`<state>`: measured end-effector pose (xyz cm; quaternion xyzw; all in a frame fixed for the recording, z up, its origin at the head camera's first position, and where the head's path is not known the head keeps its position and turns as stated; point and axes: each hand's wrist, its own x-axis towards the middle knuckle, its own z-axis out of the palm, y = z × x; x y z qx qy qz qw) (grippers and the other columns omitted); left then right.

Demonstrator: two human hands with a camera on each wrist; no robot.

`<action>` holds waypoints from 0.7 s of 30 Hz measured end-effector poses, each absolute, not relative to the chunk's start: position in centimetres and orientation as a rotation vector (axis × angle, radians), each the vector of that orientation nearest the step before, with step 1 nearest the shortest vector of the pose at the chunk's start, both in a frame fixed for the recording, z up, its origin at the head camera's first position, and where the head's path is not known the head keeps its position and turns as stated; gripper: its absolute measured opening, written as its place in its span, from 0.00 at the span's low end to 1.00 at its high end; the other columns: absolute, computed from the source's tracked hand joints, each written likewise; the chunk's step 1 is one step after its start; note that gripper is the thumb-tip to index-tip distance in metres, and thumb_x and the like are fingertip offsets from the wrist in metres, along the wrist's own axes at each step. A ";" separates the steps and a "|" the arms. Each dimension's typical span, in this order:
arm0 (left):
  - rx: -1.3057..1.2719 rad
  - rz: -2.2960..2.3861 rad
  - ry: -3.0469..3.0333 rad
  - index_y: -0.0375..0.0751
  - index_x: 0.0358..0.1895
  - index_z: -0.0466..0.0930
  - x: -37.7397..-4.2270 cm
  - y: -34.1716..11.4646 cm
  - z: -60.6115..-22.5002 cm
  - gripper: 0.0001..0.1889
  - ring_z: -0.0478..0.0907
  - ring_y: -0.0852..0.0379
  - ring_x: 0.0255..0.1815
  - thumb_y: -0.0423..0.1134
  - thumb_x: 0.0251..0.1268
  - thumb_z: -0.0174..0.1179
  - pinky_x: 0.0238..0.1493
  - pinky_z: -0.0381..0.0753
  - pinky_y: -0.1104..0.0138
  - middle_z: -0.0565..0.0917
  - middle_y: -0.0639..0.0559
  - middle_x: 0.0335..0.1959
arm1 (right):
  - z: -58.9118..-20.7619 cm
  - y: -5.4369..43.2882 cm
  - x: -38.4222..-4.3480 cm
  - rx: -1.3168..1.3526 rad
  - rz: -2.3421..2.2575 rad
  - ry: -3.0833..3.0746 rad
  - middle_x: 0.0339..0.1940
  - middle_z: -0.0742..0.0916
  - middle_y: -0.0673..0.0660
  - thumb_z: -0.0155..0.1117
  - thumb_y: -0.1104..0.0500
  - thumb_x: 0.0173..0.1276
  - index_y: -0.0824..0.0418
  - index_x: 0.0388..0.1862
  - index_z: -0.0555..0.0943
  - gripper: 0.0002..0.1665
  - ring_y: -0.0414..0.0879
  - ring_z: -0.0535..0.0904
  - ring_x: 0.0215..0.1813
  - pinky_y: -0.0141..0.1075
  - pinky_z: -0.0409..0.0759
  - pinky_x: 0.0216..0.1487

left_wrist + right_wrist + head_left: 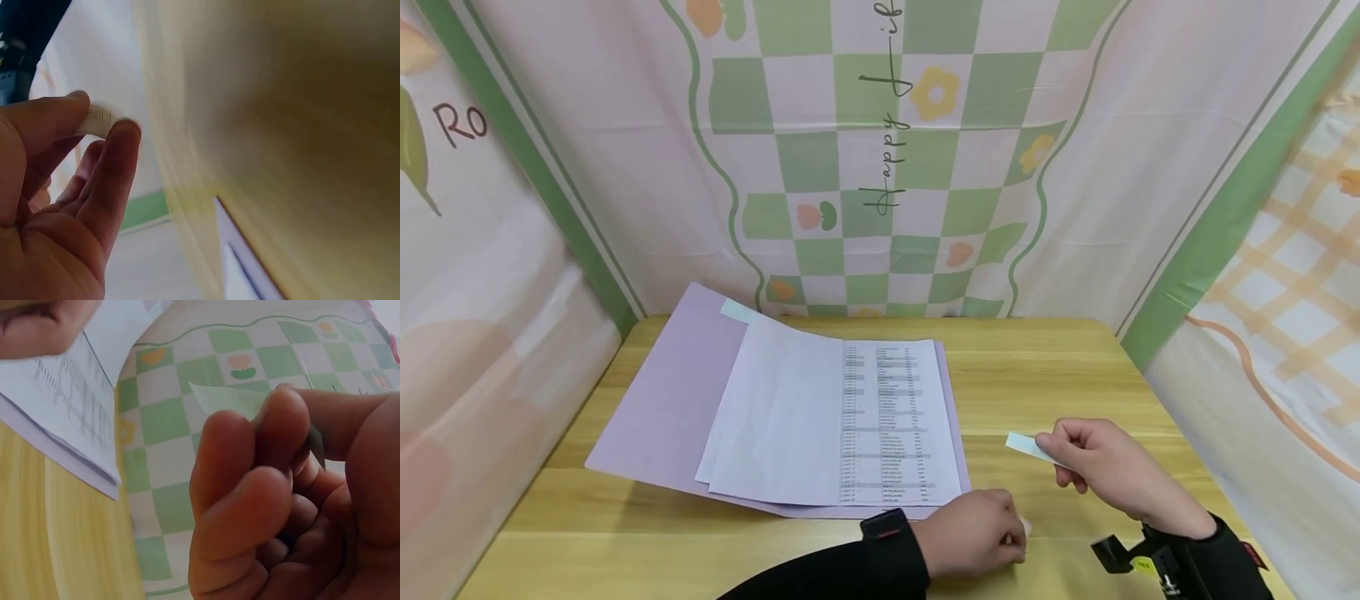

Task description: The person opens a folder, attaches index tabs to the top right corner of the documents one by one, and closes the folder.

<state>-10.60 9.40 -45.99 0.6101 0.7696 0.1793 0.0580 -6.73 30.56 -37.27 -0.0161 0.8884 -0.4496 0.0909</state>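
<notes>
My right hand [1108,467] pinches a pale green sticky tab [1027,446] above the right part of the table. In the right wrist view the sticky tab [225,400] sticks out between thumb and finger. My left hand [972,533] is at the table's front, just below the folder's right corner. It pinches a small curved whitish strip [97,122] with faint printed marks, mostly hidden in the head view. A lilac folder [662,400] lies spread out on the left, holding printed sheets [895,417]. Another pale green tab [737,312] sits at the top left corner of the turned page.
The wooden table [1030,367] carries the folder on its left and middle. Patterned cloth [865,167] hangs behind the table's back edge and along both sides. A dark camera mount [1116,554] is strapped to my right wrist.
</notes>
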 end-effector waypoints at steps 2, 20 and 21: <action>1.937 0.379 2.356 0.56 0.35 0.89 -10.6 10.2 -46.0 0.06 0.67 0.75 0.31 0.44 0.70 0.64 0.34 0.63 0.85 0.74 0.67 0.31 | -37.2 30.8 -6.7 -0.034 -1.328 2.659 0.22 0.81 0.57 0.55 0.45 0.77 0.63 0.26 0.71 0.26 0.53 0.74 0.23 0.37 0.70 0.26; 1.851 -0.331 2.526 0.63 0.31 0.77 -11.0 15.9 -47.5 0.08 0.64 0.68 0.26 0.49 0.72 0.57 0.31 0.65 0.73 0.73 0.68 0.26 | -37.9 31.8 -6.6 -0.032 -1.334 2.680 0.22 0.81 0.56 0.56 0.47 0.78 0.62 0.26 0.72 0.24 0.50 0.74 0.22 0.37 0.69 0.24; 1.831 -0.331 2.523 0.62 0.31 0.77 -11.1 16.3 -47.4 0.08 0.65 0.68 0.25 0.49 0.72 0.57 0.30 0.66 0.73 0.73 0.68 0.26 | -37.9 31.8 -6.6 -0.029 -1.335 2.682 0.22 0.81 0.56 0.56 0.47 0.78 0.62 0.25 0.72 0.24 0.50 0.73 0.22 0.37 0.68 0.24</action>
